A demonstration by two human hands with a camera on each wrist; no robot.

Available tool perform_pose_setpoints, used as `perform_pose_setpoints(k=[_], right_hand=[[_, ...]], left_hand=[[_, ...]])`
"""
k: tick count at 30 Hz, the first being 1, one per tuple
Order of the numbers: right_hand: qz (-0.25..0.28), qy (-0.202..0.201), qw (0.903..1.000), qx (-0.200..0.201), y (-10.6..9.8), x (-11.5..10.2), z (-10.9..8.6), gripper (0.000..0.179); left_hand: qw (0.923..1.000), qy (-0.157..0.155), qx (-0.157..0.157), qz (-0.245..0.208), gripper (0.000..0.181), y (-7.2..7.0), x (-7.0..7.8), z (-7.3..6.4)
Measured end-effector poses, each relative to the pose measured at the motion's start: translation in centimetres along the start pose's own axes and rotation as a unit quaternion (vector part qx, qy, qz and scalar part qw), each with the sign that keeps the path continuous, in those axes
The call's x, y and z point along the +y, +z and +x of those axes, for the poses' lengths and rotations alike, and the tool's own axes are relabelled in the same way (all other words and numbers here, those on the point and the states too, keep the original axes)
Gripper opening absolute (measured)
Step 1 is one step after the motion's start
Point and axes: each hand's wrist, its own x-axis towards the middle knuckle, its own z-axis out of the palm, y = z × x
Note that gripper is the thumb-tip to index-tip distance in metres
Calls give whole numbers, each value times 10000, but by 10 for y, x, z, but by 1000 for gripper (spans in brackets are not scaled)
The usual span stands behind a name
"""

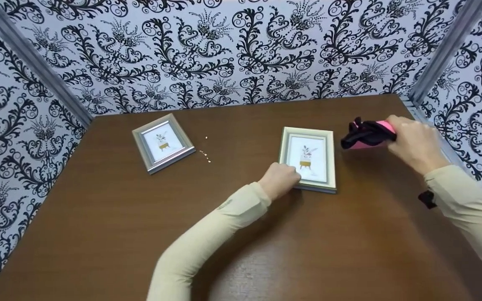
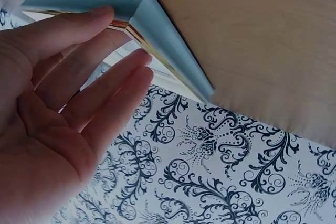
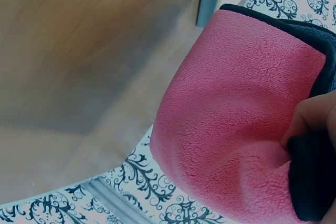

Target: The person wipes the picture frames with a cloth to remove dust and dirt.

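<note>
The left sleeve (image 1: 205,234) and right sleeve (image 1: 467,205) are pale cream, creased, ending behind bare fingers (image 2: 125,103); a small black piece (image 1: 427,200) shows beside the right sleeve.

The left hand (image 1: 280,179) holds the near left corner of a picture frame (image 1: 331,161) lying on the brown worktop (image 1: 149,234), while the right hand (image 1: 414,140) grips a bunched pink and black cloth (image 1: 368,133) just to its right. A second frame (image 1: 142,149) lies well apart on the left, turned at an angle, with pale crumbs (image 1: 209,161) near it. Patterned walls (image 1: 241,54) stand behind.
</note>
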Motion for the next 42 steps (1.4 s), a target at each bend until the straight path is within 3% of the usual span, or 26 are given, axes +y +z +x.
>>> perform_pose_setpoints(k=[7,14,22,26,28,32,37,42], right_hand=[[103,-262,9994,200,12,-7,5,26],[164,-203,9996,126,22,-16,15,23],[530,97,9984,181,44,-42,39,21],[700,358,9968,129,61,-56,53,19],[724,494,9961,-91,70,-64,59,20],[689,516,9922,-898,87,-79,66,27],[735,-112,9807,-1810,107,-93,66,31],[1023,-613,9620,-2456,118,-98,69,47]], left_hand=[[9992,328,-1,226,19,-1,-1,-32],[9989,397,131,227,21,-5,4,-58],[9973,368,431,476,21,-7,11,-75],[9981,417,332,299,17,-5,10,-78],[9989,425,179,79,13,-4,7,-78],[9988,242,-143,-405,18,0,-1,-79],[9974,-19,-341,-640,21,4,-9,-81],[9947,72,-386,-949,16,5,-11,-82]])
